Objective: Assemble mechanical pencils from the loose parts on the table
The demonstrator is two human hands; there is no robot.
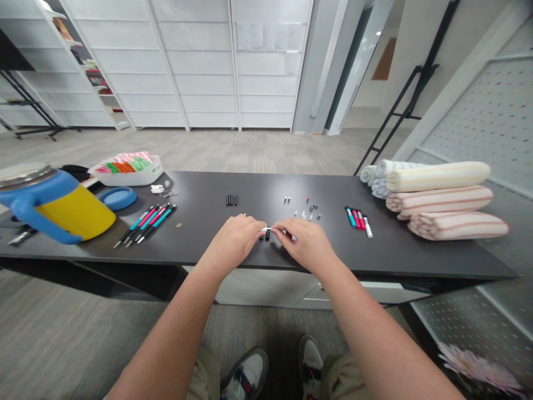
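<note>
White pen part (263,229) caught between two hands, right over the front of the worktop!
Spread wide below is that dark worktop (200,194), with rolled towels (445,197) piled at its right end, a blue-and-yellow mug (83,205) over on the left, and a white tray (141,176) just beyond the mug. To the centre: the left hand (234,239) has its grip closed, thumb and fingers pinching the part, while the right hand (310,239) meets it, grip pinched at the thin end (fingertips cover much of the piece). Long pens (146,225) lie side by side near the mug; shorter coloured barrels (359,219) line up near the towels; black tubes (232,200) stand in a row beyond the left hand; and tiniest, metal bits (313,208) lie scattered beyond the right.
</note>
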